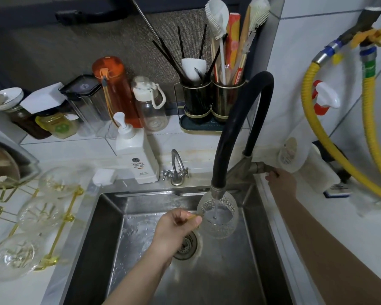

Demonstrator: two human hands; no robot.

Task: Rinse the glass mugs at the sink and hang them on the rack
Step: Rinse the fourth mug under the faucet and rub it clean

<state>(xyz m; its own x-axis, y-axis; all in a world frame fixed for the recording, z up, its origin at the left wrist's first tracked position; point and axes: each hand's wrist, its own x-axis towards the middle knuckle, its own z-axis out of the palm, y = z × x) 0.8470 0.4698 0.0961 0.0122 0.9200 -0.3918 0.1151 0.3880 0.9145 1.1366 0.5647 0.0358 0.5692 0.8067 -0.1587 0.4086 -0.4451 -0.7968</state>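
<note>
My left hand (176, 225) pinches the gold handle of a textured glass mug (218, 219) and holds it upright over the steel sink (110, 219). The mug sits right under the black hose faucet's nozzle (217, 191), and a thin stream of water runs into it. My right hand (280, 180) grips the faucet lever at the tap's base, at the sink's back right corner. On the counter left of the sink, three glass mugs (40, 213) hang mouth-down on a gold wire rack (59, 230).
A white pump bottle (135, 155) and a small metal tap (177, 169) stand behind the sink. Bottles, jars and a utensil holder (211, 100) line the back wall. Yellow hoses (370, 119) hang at the right wall. The drain strainer (187, 245) lies below my left hand.
</note>
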